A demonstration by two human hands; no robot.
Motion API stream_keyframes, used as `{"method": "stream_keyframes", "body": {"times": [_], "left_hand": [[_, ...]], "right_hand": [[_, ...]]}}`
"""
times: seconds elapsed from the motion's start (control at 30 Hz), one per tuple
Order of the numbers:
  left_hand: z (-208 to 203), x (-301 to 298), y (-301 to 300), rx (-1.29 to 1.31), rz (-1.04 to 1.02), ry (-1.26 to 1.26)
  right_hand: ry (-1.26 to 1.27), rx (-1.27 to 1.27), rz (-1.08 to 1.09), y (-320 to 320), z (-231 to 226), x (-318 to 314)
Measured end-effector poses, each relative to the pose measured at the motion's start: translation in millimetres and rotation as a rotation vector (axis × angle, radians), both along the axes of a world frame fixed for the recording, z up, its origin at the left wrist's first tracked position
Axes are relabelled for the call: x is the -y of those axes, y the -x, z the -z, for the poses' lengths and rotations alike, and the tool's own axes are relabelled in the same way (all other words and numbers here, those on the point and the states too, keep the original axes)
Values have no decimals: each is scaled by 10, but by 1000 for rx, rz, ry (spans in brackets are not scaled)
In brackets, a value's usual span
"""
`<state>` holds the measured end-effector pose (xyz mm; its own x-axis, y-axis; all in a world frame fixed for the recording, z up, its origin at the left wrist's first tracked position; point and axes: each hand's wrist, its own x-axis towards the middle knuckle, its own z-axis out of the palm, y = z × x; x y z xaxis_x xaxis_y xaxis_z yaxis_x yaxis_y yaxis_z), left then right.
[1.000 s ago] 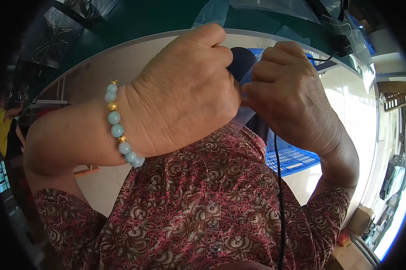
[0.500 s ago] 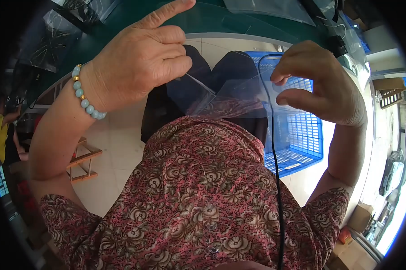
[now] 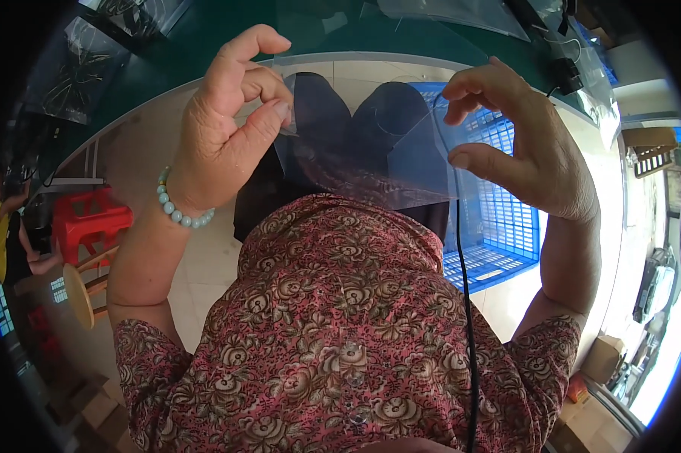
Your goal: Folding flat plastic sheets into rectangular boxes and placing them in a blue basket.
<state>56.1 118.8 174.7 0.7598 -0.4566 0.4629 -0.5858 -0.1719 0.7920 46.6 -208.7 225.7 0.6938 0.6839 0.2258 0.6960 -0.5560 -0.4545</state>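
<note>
A clear plastic film [image 3: 348,162] spreads between my hands, above my lap. It is see-through, so I cannot tell whether it is a single sheet or a bag. My left hand [image 3: 231,124], with a pale green bead bracelet [image 3: 176,215] on its wrist, pinches the film's left edge near the thumb tip; the index finger is raised and bent. At the right edge, my right hand [image 3: 525,140] curves around the film. Its thumb touches the film low down and its fingertips meet it higher up, with a gap between them.
A blue plastic basket [image 3: 499,253] stands right of my knees. Beyond them is a green tabletop [image 3: 340,38] with clear plastic on it. A black cable [image 3: 465,279] hangs down my front. On the left are a red stool [image 3: 91,219], a wooden stool [image 3: 80,294] and another person's arm [image 3: 35,249].
My left hand has drawn downward and turned, its pointing index finger now bent. The film, crumpled and folded before, is spread flatter between my hands. My right hand has shifted slightly left.
</note>
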Motion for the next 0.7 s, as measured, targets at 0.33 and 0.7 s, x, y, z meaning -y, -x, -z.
{"method": "stream_keyframes", "body": {"times": [0.33, 0.7], "left_hand": [[5, -92, 109, 303, -143, -179], [-106, -37, 177, 657, -73, -619]], "right_hand": [[76, 391, 120, 173, 154, -270], [424, 422, 265, 545, 212, -576]]}}
